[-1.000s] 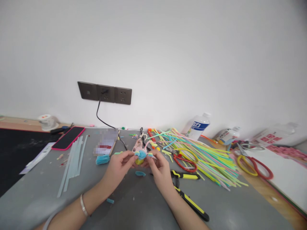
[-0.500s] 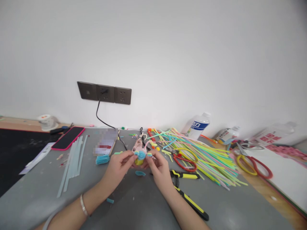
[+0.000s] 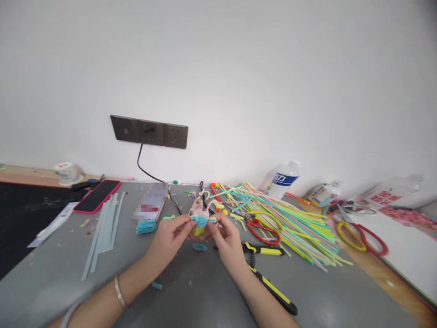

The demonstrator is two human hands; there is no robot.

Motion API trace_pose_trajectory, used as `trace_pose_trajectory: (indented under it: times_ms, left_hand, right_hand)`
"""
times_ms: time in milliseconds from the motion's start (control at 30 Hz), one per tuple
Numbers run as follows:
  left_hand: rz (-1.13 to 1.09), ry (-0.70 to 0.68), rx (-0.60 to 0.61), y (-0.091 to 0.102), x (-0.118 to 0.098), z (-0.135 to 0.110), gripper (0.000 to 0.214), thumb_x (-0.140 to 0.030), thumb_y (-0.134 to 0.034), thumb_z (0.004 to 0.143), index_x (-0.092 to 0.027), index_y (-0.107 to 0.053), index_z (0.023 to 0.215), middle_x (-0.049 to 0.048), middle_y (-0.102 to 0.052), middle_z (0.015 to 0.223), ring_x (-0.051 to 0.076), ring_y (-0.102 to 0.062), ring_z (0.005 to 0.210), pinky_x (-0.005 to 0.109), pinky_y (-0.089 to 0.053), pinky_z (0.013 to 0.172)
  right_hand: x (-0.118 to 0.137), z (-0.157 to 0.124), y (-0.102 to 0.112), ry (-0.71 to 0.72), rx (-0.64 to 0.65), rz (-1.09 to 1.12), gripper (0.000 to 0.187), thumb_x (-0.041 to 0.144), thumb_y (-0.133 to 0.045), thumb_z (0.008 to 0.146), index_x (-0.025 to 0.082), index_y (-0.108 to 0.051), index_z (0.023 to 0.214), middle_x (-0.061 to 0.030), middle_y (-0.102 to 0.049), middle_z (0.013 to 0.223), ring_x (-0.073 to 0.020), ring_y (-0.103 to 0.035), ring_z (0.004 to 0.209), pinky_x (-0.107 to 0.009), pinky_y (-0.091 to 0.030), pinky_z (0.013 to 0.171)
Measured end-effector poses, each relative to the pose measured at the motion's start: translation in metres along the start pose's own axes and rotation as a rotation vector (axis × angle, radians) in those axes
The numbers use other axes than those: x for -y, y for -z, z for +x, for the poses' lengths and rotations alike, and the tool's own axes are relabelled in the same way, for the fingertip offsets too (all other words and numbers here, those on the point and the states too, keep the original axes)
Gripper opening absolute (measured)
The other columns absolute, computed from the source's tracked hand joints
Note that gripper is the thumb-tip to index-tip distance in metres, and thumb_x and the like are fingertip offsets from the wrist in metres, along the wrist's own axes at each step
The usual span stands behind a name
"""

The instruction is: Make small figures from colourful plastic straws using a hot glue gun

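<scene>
Left hand (image 3: pixel 168 241) and right hand (image 3: pixel 228 243) meet over the grey table (image 3: pixel 191 291), fingertips of both pinched on a small pipe-cleaner figure (image 3: pixel 199 223) with blue and yellow coils. Figure sits between the two grips, lifted just above the table. A blue scrap (image 3: pixel 200 247) lies directly under it; yellow-handled pliers (image 3: pixel 264 249) lie just right of the right hand.

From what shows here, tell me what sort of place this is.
Likely a home or small workshop craft table set against a wall. A heap of coloured pipe cleaners, scissors and a glue bottle lie about, while both hands hold a small pipe-cleaner figure.
</scene>
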State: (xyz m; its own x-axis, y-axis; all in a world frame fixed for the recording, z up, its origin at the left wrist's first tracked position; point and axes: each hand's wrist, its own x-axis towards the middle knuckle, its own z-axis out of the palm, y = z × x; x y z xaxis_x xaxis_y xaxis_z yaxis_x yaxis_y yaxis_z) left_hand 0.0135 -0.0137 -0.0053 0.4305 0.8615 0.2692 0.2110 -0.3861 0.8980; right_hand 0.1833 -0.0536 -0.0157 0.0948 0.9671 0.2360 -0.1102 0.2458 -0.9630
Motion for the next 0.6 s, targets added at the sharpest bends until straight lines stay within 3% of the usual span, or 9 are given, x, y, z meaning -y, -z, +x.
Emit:
trace_pose_trajectory:
  times_ms: [600]
  left_hand:
    - [-0.021,0.003,0.012,-0.0005,0.0015,0.0004,0.034,-0.042,-0.048,0.095,-0.018,-0.054,0.072,-0.0022,-0.056,0.062,0.015,-0.065,0.062,0.022,-0.052,0.060]
  right_hand:
    - [0.0032,-0.0003,-0.0018,-0.019,-0.008,0.012,0.031,0.049,-0.066,0.087,0.021,-0.052,0.079,0.0040,-0.064,0.057,-0.0123,-0.063,0.046,-0.022,-0.053,0.050]
